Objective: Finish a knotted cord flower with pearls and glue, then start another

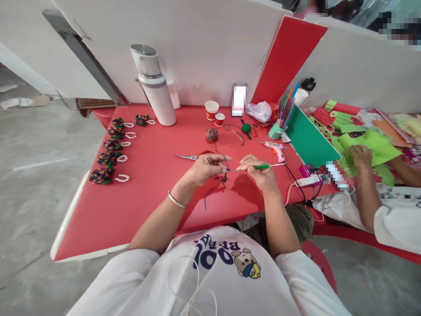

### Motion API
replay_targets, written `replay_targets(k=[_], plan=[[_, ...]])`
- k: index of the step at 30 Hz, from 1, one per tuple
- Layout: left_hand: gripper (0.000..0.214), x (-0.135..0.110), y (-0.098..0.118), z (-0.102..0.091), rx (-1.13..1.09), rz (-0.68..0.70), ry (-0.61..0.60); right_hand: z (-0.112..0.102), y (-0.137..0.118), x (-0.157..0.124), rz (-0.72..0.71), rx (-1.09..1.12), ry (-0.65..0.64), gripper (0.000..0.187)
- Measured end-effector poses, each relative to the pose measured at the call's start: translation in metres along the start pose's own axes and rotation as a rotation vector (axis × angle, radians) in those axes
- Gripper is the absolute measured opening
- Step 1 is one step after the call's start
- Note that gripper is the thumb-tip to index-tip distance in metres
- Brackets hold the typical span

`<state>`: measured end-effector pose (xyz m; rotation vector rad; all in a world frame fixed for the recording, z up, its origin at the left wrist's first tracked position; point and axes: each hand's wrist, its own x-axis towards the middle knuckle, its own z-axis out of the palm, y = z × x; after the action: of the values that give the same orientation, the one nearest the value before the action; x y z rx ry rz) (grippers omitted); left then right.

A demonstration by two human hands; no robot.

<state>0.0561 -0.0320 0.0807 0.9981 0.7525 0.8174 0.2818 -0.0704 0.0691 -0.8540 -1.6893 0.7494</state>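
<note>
My left hand (pixel 206 167) is closed, pinching multicoloured yarn (pixel 219 182) whose blue and orange ends hang down over the red table (pixel 138 197). My right hand (pixel 258 171) is closed on a green-handled crochet hook (pixel 265 166), its metal end pointing right and its tip meeting the yarn between both hands. A silver bangle sits on my left wrist. Scissors (pixel 189 156) lie just beyond my left hand. A multicoloured yarn ball (pixel 211 134) rests farther back.
Several finished yarn flowers with bead loops (pixel 112 151) line the table's left side. A white flask (pixel 154 85), paper cup (pixel 211 109), glue gun (pixel 275 149) and pen holder (pixel 279 125) stand behind. At right, another person's hand (pixel 360 157) works on green paper.
</note>
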Motion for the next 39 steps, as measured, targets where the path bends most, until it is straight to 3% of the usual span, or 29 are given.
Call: replay_targets(k=[4,8,11,15,18,22,25,28,30,33,36,39], plan=[[0.063,0.001,-0.007,0.015,-0.012,0.099,0.070,0.033,0.010,-0.007,-0.056,0.010,0.262,0.023],[0.072,0.004,-0.019,0.029,-0.044,0.239,0.227,0.063,0.011,-0.019,-0.100,-0.314,0.464,0.020],[0.070,0.006,-0.025,0.033,-0.113,0.224,0.252,0.073,0.011,-0.023,-0.162,-0.485,0.534,0.019],[0.066,0.004,-0.017,0.024,-0.176,0.074,0.091,0.065,0.012,-0.017,-0.213,-0.409,0.488,0.022],[0.058,0.002,-0.006,0.008,-0.120,0.006,0.032,0.041,0.009,-0.005,-0.195,-0.209,0.287,0.019],[0.049,0.001,0.002,-0.008,-0.028,-0.029,-0.010,0.002,0.001,0.008,-0.058,-0.108,0.041,0.020],[0.041,0.002,0.002,-0.009,0.003,-0.033,-0.054,-0.006,0.004,0.011,-0.009,-0.001,-0.028,0.023],[0.043,0.004,-0.001,0.000,0.000,0.007,-0.042,0.014,0.015,0.007,-0.014,0.126,0.088,0.035],[0.051,0.004,-0.005,0.008,-0.006,0.064,0.013,0.037,0.021,0.001,-0.025,0.103,0.269,0.039],[0.062,0.005,-0.013,0.020,-0.010,0.176,0.154,0.064,0.020,-0.010,-0.044,-0.105,0.495,0.023],[0.063,0.005,-0.020,0.030,-0.032,0.232,0.277,0.075,0.013,-0.017,-0.144,-0.369,0.534,0.014],[0.063,0.004,-0.022,0.033,-0.095,0.214,0.259,0.074,0.011,-0.019,-0.248,-0.463,0.547,0.015]])
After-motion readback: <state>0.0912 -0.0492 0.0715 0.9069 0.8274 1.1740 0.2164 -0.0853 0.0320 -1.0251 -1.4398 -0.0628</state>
